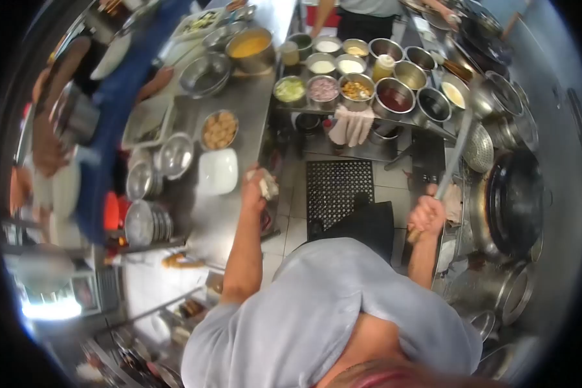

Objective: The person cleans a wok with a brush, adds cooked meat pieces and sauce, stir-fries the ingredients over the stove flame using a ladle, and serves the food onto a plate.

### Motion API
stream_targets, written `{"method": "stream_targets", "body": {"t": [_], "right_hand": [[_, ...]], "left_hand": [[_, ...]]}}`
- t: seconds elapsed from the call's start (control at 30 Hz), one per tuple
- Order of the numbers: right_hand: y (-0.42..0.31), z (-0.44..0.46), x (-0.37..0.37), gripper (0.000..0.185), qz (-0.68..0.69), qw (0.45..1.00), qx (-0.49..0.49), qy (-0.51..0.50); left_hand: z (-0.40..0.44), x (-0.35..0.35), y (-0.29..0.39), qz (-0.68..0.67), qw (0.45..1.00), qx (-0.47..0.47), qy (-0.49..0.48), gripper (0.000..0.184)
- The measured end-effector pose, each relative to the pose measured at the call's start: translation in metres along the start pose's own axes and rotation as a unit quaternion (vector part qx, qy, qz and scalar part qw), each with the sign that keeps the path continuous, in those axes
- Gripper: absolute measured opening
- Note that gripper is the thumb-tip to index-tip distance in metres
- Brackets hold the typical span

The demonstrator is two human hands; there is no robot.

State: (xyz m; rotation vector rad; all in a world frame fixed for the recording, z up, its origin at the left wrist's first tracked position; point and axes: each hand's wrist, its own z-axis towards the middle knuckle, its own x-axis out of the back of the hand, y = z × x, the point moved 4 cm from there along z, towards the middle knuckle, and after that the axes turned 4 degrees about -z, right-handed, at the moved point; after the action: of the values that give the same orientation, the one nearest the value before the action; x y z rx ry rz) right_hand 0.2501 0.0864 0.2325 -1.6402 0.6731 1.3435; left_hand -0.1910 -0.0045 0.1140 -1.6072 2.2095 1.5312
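My left hand (255, 189) is closed around a crumpled whitish cloth (268, 185), over the edge of the steel counter. Just left of it stands a white rounded-square dish (218, 171). On the right, my right hand (427, 215) is wrapped round a long-handled metal cooking utensil (458, 145), with its wooden grip end (414, 235) poking out below the fist. The shaft slants up toward the bowls on the right; its far end is blurred, so I cannot tell its exact kind. A black wok (516, 204) lies to the right of that hand.
Ahead, a shelf carries several pots of ingredients, including a dark red sauce (395, 97). A cloth (352, 126) hangs from its edge. The steel counter (239, 123) at left holds a bowl of brown balls (220, 131). A perforated mat (339, 187) covers the floor. Other people stand nearby.
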Motion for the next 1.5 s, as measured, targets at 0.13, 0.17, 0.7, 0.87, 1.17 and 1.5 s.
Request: {"method": "stream_targets", "body": {"t": [0.13,0.17,0.7,0.87,1.17,1.5], "right_hand": [[0.034,0.044,-0.019,0.025,0.005,0.99,-0.139,-0.032],[0.036,0.057,-0.025,0.024,-0.035,0.986,-0.16,-0.01],[0.04,0.267,-0.066,0.016,-0.135,0.888,-0.431,-0.085],[0.004,0.261,-0.045,0.017,-0.161,0.9,-0.399,-0.073],[-0.054,0.124,-0.056,0.025,-0.399,0.855,-0.229,0.239],[-0.014,0.106,-0.068,0.021,-0.685,0.599,-0.171,0.378]], "left_hand": [[0.081,0.024,0.015,-0.035,0.994,-0.076,0.064,0.022],[0.095,0.033,0.015,-0.038,0.994,-0.074,0.065,0.022],[0.092,-0.09,0.101,-0.159,0.932,-0.093,0.313,0.039],[0.116,-0.079,0.108,-0.186,0.921,-0.096,0.329,0.03],[0.098,-0.122,0.096,-0.029,0.976,-0.057,0.207,0.032],[0.146,-0.19,0.058,0.043,0.994,0.088,-0.05,0.031]]}}
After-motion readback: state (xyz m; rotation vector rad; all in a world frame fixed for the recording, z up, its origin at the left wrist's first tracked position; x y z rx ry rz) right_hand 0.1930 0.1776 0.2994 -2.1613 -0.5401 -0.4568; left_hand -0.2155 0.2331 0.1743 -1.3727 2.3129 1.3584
